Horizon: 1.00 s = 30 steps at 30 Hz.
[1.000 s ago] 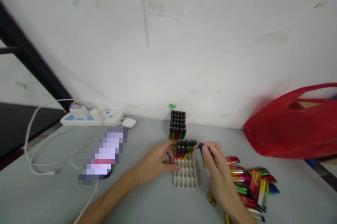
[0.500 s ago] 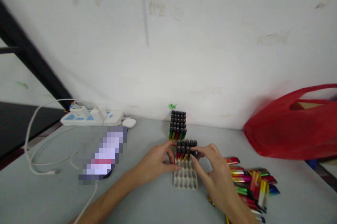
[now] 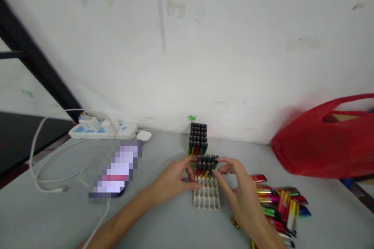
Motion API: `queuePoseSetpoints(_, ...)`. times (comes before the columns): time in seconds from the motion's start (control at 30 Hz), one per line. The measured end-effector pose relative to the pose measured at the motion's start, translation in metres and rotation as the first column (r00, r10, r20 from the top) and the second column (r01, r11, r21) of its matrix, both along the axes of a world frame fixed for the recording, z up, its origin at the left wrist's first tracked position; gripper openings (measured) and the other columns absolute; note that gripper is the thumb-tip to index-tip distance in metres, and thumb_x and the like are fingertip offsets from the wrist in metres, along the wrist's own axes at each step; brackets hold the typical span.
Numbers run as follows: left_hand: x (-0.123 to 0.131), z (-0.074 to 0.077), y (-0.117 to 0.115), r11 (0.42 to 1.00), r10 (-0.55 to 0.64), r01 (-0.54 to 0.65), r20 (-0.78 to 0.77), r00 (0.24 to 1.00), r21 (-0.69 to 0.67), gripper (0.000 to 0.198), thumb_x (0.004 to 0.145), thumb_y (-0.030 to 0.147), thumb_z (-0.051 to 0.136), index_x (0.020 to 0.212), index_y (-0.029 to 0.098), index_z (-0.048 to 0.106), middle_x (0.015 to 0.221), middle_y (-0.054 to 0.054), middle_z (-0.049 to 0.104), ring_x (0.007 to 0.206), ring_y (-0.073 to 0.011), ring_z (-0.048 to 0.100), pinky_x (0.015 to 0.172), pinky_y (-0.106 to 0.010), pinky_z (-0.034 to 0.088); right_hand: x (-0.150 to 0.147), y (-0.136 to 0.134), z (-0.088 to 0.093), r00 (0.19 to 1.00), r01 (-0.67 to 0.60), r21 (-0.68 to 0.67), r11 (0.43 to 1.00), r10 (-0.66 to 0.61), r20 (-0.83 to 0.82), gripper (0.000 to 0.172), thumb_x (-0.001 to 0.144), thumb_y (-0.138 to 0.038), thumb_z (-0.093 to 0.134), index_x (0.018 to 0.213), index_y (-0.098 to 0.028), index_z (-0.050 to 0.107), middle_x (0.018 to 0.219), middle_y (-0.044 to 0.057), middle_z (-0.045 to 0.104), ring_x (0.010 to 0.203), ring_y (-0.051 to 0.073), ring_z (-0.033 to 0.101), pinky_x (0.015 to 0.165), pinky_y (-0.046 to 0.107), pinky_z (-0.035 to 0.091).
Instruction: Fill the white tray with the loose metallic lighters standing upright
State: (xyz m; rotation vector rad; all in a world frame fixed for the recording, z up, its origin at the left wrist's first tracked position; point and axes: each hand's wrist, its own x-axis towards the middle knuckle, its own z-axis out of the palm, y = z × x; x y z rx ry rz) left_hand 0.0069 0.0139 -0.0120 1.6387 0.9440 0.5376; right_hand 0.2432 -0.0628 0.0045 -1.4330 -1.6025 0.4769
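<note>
A white slotted tray (image 3: 206, 197) lies on the grey table (image 3: 163, 225), its far rows filled with upright black-capped lighters (image 3: 206, 164). My left hand (image 3: 174, 179) grips the tray's left side, fingers curled around its edge. My right hand (image 3: 235, 181) is at the tray's right side, thumb and fingers pinched at the end of the second row of lighters. Whether it still holds one is hidden. A full tray of lighters (image 3: 198, 139) stands behind, near the wall.
A pile of loose coloured lighters (image 3: 277, 202) lies to the right. A red bag (image 3: 327, 140) sits at the far right. A power strip (image 3: 102, 130), white cables (image 3: 46, 163) and a blurred phone (image 3: 115, 173) lie to the left.
My right hand carried a lighter from the right to the tray and set it into the second row. My left hand has stayed on the tray.
</note>
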Motion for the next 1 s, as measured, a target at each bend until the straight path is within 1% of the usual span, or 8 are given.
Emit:
queuePoseSetpoints(0.2, 0.0, 0.0, 0.0, 1.0, 0.007, -0.007, 0.005, 1.0, 0.011, 0.075, 0.08, 0.034, 0.092, 0.147, 0.019, 0.062, 0.09, 0.003, 0.072, 0.056, -0.0083, 0.048, 0.054, -0.023, 0.031, 0.0, -0.001, 0.003, 1.0, -0.002, -0.015, 1.0, 0.002, 0.007, 0.027, 0.108, -0.039, 0.062, 0.13, -0.025, 0.07, 0.101, 0.006, 0.071, 0.097, 0.027, 0.067, 0.087, 0.038, 0.054)
queuePoseSetpoints(0.43, 0.0, -0.001, 0.0, 1.0, 0.002, -0.002, 0.005, 1.0, 0.004, 0.078, 0.079, 0.035, 0.092, 0.149, 0.019, 0.061, 0.09, 0.003, 0.072, 0.056, -0.0087, 0.048, 0.053, -0.023, 0.031, -0.002, -0.001, 0.001, 0.997, 0.017, 0.024, 1.0, -0.019, 0.078, 0.025, 0.108, -0.035, 0.059, 0.13, -0.025, 0.068, 0.101, 0.005, 0.072, 0.102, 0.028, 0.066, 0.098, 0.043, 0.049)
queuePoseSetpoints(0.53, 0.0, 0.0, 0.001, 1.0, 0.01, -0.01, 0.005, 1.0, 0.005, 0.076, 0.08, 0.035, 0.091, 0.149, 0.019, 0.061, 0.089, 0.003, 0.072, 0.055, -0.0086, 0.047, 0.052, -0.023, 0.03, -0.001, 0.0, 0.001, 0.988, 0.054, 0.066, 0.996, -0.063, 0.139, 0.022, 0.107, -0.034, 0.059, 0.126, -0.025, 0.068, 0.099, 0.005, 0.073, 0.102, 0.029, 0.065, 0.101, 0.047, 0.045)
queuePoseSetpoints(0.63, 0.0, 0.0, 0.0, 1.0, 0.013, -0.013, 0.009, 1.0, -0.002, 0.075, 0.079, 0.035, 0.091, 0.147, 0.019, 0.062, 0.089, 0.004, 0.072, 0.055, -0.0084, 0.047, 0.053, -0.023, 0.031, 0.003, 0.002, 0.0, 0.963, 0.15, 0.104, 0.983, -0.169, 0.209, 0.021, 0.108, -0.034, 0.056, 0.123, -0.024, 0.067, 0.098, 0.006, 0.073, 0.102, 0.031, 0.064, 0.099, 0.049, 0.045)
queuePoseSetpoints(0.73, 0.0, -0.001, 0.0, 1.0, 0.02, -0.02, 0.013, 1.0, -0.008, 0.077, 0.078, 0.038, 0.092, 0.146, 0.019, 0.062, 0.089, 0.004, 0.072, 0.056, -0.0082, 0.047, 0.054, -0.022, 0.032, 0.005, 0.004, -0.004, 0.872, 0.277, 0.156, 0.948, -0.316, 0.373, 0.026, 0.106, -0.035, 0.053, 0.125, -0.021, 0.065, 0.112, 0.015, 0.073, 0.109, 0.037, 0.062, 0.097, 0.054, 0.046)
queuePoseSetpoints(0.83, 0.0, -0.002, 0.0, 1.0, 0.023, -0.023, 0.015, 1.0, -0.011, 0.077, 0.078, 0.038, 0.092, 0.146, 0.018, 0.062, 0.091, 0.003, 0.072, 0.057, -0.0086, 0.049, 0.054, -0.022, 0.032, 0.005, 0.003, -0.01, 0.669, 0.421, 0.21, 0.882, -0.458, 0.586, 0.045, 0.105, -0.041, 0.055, 0.142, -0.015, 0.062, 0.131, 0.027, 0.065, 0.116, 0.047, 0.058, 0.093, 0.062, 0.047)
queuePoseSetpoints(0.9, 0.0, -0.002, 0.001, 1.0, 0.017, -0.017, 0.013, 1.0, -0.01, 0.077, 0.078, 0.038, 0.092, 0.146, 0.018, 0.062, 0.091, 0.002, 0.073, 0.058, -0.0089, 0.049, 0.055, -0.022, 0.032, 0.005, 0.001, -0.013, 0.554, 0.468, 0.224, 0.855, -0.481, 0.679, 0.057, 0.105, -0.045, 0.054, 0.151, -0.011, 0.059, 0.137, 0.033, 0.061, 0.118, 0.051, 0.057, 0.091, 0.069, 0.047)
queuePoseSetpoints(1.0, 0.0, -0.002, 0.001, 1.0, 0.016, -0.016, 0.008, 1.0, -0.002, 0.077, 0.079, 0.038, 0.092, 0.146, 0.019, 0.062, 0.092, 0.002, 0.073, 0.057, -0.0085, 0.048, 0.054, -0.022, 0.032, 0.004, -0.002, -0.017, 0.501, 0.483, 0.2, 0.852, -0.457, 0.735, 0.065, 0.107, -0.048, 0.05, 0.158, -0.009, 0.054, 0.141, 0.037, 0.057, 0.119, 0.055, 0.056, 0.088, 0.075, 0.048)
